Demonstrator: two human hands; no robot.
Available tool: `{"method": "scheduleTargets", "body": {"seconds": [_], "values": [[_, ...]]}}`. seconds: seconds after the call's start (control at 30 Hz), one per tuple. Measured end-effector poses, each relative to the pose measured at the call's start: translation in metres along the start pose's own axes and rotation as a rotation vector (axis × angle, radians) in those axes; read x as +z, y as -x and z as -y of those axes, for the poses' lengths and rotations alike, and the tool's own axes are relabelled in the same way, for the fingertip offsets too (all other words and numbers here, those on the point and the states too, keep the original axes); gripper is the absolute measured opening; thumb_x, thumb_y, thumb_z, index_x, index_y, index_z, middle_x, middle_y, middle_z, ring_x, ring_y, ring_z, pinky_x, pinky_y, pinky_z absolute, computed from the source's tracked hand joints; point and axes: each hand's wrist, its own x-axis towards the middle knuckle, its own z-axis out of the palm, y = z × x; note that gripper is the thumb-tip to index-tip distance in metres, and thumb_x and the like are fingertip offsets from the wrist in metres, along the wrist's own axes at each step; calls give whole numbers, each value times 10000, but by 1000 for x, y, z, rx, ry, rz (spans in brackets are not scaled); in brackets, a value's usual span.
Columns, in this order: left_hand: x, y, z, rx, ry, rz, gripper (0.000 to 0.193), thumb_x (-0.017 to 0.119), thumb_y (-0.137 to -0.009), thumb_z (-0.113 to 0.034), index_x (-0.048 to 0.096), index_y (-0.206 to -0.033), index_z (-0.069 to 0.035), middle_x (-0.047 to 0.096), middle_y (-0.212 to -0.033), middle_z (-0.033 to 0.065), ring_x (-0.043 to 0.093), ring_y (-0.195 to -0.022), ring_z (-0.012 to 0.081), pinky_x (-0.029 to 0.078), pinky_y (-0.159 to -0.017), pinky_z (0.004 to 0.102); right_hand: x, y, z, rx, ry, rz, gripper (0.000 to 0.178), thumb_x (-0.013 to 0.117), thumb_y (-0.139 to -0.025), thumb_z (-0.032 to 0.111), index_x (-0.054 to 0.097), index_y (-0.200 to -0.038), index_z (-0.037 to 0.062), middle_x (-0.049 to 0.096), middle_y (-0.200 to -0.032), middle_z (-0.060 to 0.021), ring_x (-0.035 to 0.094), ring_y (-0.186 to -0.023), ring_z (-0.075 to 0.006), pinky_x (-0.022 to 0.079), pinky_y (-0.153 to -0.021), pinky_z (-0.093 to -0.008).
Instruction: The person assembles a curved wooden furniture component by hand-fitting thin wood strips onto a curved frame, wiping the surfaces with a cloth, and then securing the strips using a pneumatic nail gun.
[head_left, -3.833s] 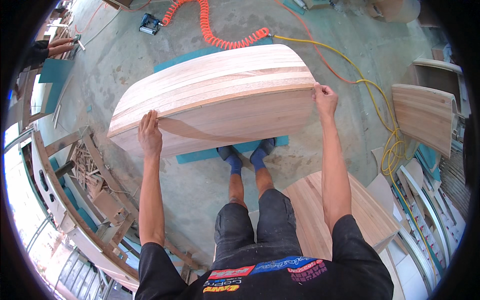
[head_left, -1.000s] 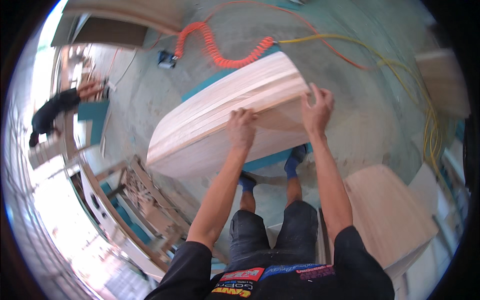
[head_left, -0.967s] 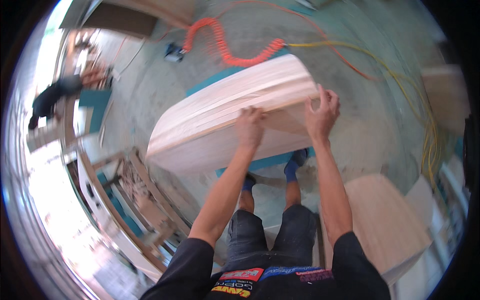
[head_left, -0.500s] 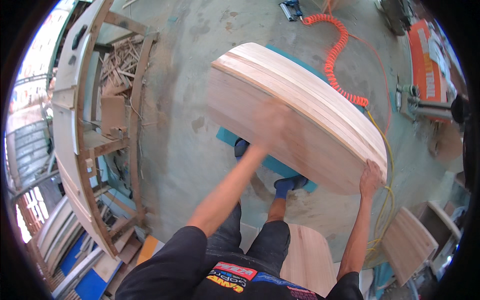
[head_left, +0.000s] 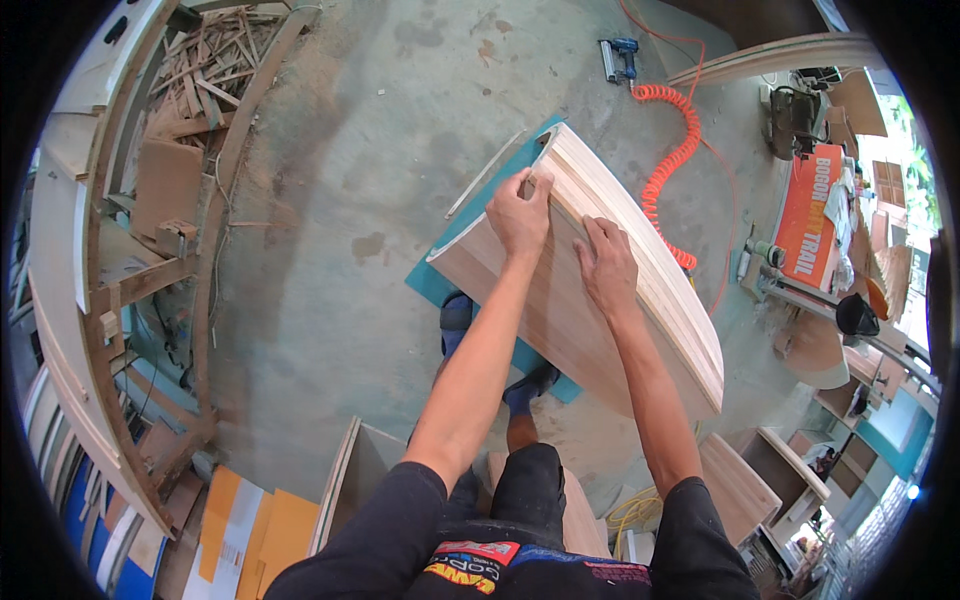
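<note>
While both forearms are stretched forward from the lower edge, the large curved pale-wood laminated panel (head_left: 590, 290) is held tilted above the concrete floor (head_left: 350, 200), its far end up near the middle of the view and its near end down to the right; the left hand (head_left: 520, 212) is set at the panel's upper end, its fingers curled over the edge there and gripping it; the right hand (head_left: 607, 265) is laid flat on the broad face just beside it, fingers spread and pressed to the wood, nothing closed in them; a teal mat (head_left: 450, 285) is seen beneath the panel; an orange coiled air hose (head_left: 672, 165) runs close along the panel's far side to a nail gun (head_left: 618, 58); wooden curved frames (head_left: 120, 260) are stacked well apart at the left.
</note>
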Motion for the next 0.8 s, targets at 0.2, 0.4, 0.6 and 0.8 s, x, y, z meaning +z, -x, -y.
{"method": "scheduleTargets", "body": {"seconds": [0.2, 0.4, 0.6, 0.8], "values": [[-5, -5, 1, -50, 75, 21, 440, 819, -802, -329, 728, -1052, 22, 733, -982, 165, 689, -877, 245, 523, -814, 336, 10, -9, -2, 3, 49, 12, 302, 703, -853, 119, 676, -1145, 47, 640, -1023, -95, 610, -923, -290, 519, -781, -393], [-3, -4, 3, 76, -38, -36, 346, 759, -840, -350, 735, -994, -41, 731, -981, 115, 660, -898, 281, 462, -831, 389, 10, -14, -5, -46, -20, 16, 277, 707, -837, 95, 694, -1110, 50, 637, -934, -106, 597, -861, -295, 507, -753, -403], [1, -7, -1, 72, -67, -55, 256, 736, -831, -278, 736, -934, -44, 715, -897, 110, 646, -841, 290, 478, -773, 397, 1, -21, 5, 84, -4, 115, 249, 687, -831, 104, 696, -1070, 34, 618, -901, -133, 602, -867, -320, 504, -753, -424], [2, -9, -4, 75, -98, -40, 275, 704, -844, -272, 736, -943, -18, 717, -904, 139, 665, -827, 307, 502, -769, 397, 15, -14, -3, 30, 57, 43, 262, 685, -845, 133, 675, -1091, 43, 604, -870, -134, 595, -841, -316, 513, -729, -424]]}}
